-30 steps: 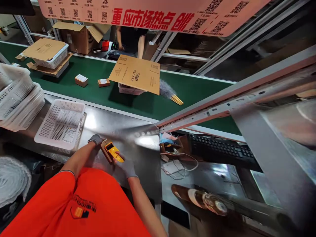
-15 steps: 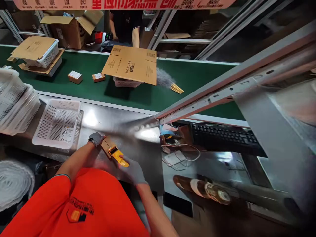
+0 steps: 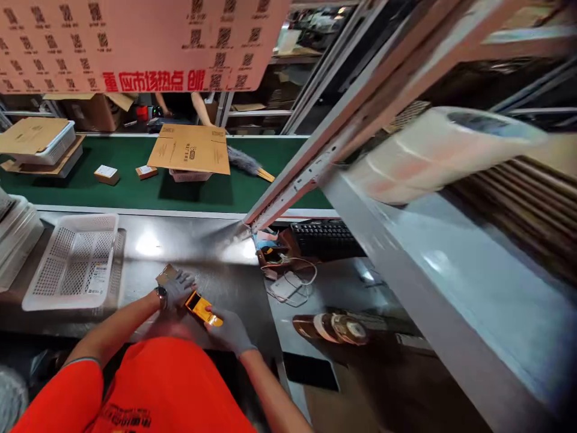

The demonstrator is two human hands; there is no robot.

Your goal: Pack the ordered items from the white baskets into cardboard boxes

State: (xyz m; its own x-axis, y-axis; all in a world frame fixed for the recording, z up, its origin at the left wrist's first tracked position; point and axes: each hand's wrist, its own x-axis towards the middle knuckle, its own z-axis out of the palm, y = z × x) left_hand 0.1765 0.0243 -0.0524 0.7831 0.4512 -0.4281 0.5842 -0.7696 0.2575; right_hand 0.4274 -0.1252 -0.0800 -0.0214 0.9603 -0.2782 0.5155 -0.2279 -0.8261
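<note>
Both my hands wear grey gloves and work over a shiny steel bench (image 3: 198, 252). My left hand (image 3: 177, 288) is closed on a small brown cardboard box (image 3: 166, 275), pressing it to the bench. My right hand (image 3: 229, 329) grips a yellow handheld tool (image 3: 202, 308) whose tip touches the box. A watch shows on my left wrist. My orange shirt fills the bottom of the view.
A white mesh basket (image 3: 72, 262) sits left of my hands, with stacked baskets (image 3: 13, 234) beyond. The green conveyor (image 3: 135, 186) carries small boxes, flat cardboard (image 3: 190, 148) and a duster. A keyboard (image 3: 322, 239), cables, a tape roll (image 3: 336, 328) and a slanted metal frame stand on the right. Another person stands across the belt.
My head has tilted up and turned right, shifting the whole scene left. My left hand has slid over the top of the small box; the yellow tool stays against it.
</note>
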